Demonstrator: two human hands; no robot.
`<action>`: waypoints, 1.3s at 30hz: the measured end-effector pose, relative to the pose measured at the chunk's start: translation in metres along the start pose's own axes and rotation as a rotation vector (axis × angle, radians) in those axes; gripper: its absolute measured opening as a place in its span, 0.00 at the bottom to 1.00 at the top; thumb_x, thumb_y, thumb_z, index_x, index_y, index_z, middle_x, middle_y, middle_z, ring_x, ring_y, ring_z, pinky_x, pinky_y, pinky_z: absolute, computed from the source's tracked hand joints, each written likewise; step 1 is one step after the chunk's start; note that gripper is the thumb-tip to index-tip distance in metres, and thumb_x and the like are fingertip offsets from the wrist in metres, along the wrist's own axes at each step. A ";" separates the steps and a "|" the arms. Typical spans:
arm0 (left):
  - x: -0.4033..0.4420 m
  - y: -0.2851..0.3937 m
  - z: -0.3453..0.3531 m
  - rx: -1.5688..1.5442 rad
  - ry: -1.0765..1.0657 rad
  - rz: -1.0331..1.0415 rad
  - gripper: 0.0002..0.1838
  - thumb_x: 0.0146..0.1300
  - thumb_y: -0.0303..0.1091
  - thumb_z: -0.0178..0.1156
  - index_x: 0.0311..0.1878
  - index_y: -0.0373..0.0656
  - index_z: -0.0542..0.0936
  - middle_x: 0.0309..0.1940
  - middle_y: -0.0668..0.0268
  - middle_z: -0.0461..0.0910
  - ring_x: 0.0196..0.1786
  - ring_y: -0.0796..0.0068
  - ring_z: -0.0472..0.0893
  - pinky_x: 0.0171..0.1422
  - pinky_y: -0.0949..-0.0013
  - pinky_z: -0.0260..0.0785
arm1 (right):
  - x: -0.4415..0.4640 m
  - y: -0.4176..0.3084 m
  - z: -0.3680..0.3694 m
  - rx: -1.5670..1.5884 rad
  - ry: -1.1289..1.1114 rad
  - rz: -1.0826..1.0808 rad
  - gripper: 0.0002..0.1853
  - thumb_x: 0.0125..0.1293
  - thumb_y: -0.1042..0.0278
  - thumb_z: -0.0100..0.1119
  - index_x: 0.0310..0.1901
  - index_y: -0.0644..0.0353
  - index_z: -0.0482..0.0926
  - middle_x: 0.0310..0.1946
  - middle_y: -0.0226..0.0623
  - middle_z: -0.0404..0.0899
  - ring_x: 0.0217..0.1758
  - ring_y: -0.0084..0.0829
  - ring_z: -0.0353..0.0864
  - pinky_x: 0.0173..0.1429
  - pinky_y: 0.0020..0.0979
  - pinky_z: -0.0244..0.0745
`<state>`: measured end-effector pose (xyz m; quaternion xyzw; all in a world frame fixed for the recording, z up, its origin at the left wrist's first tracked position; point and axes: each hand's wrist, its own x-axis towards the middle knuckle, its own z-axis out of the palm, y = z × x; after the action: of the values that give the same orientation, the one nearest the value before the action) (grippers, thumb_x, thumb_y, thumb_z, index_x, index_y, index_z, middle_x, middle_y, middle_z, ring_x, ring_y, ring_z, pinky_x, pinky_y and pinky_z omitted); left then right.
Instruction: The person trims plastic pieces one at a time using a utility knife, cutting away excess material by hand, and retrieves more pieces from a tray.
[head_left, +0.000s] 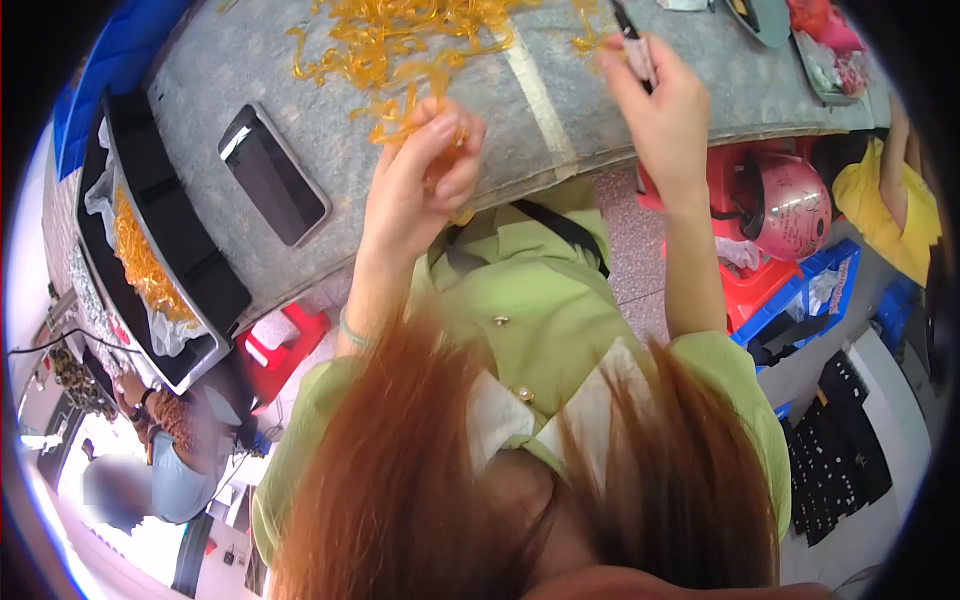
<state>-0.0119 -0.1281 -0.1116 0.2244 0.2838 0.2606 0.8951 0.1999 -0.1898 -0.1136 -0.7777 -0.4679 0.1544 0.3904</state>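
My left hand is closed around several translucent yellow-orange pieces, which stick out above the fingers. It is over the near edge of the grey table. To the right, my right hand grips a black and white marker pen, its dark end pointing away from me. A loose heap of the same yellow-orange pieces lies on the table beyond my left hand. A few more lie just left of the pen.
A phone lies on the grey table, left of my left hand. Black bins, one with yellow pieces, stand at the left. A pink helmet rests at the right. Other people are at the lower left and far right.
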 end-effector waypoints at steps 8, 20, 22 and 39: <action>0.004 -0.010 -0.025 -0.251 -0.142 -0.125 0.07 0.64 0.31 0.51 0.44 0.43 0.71 0.36 0.64 0.72 0.23 0.85 0.65 0.19 0.84 0.52 | 0.061 -0.006 0.002 -0.194 -0.150 0.097 0.12 0.56 0.68 0.59 0.35 0.66 0.70 0.23 0.44 0.72 0.29 0.39 0.74 0.36 0.35 0.68; 0.016 -0.005 -0.018 -0.012 -0.053 -0.079 0.10 0.62 0.30 0.56 0.45 0.39 0.73 0.30 0.66 0.75 0.28 0.81 0.75 0.28 0.80 0.69 | 0.015 -0.016 -0.018 0.786 -0.594 0.507 0.11 0.57 0.68 0.62 0.39 0.63 0.76 0.25 0.25 0.72 0.17 0.07 0.58 0.18 0.14 0.47; 0.019 -0.007 -0.009 0.265 0.026 -0.058 0.09 0.60 0.33 0.60 0.40 0.40 0.76 0.21 0.73 0.72 0.22 0.87 0.68 0.24 0.82 0.57 | 0.008 -0.018 -0.024 0.754 -0.669 0.560 0.11 0.56 0.68 0.63 0.38 0.63 0.76 0.24 0.26 0.72 0.17 0.08 0.59 0.18 0.15 0.48; 0.026 -0.035 0.012 1.278 0.187 0.107 0.10 0.58 0.33 0.61 0.37 0.35 0.79 0.23 0.73 0.75 0.27 0.86 0.70 0.32 0.79 0.62 | -0.075 0.008 -0.054 0.133 -0.451 0.291 0.13 0.64 0.71 0.51 0.50 0.64 0.73 0.34 0.39 0.75 0.33 0.32 0.75 0.36 0.29 0.69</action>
<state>0.0257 -0.1427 -0.1325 0.7031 0.4482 0.1031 0.5423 0.1987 -0.2804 -0.0939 -0.7553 -0.4153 0.4083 0.3004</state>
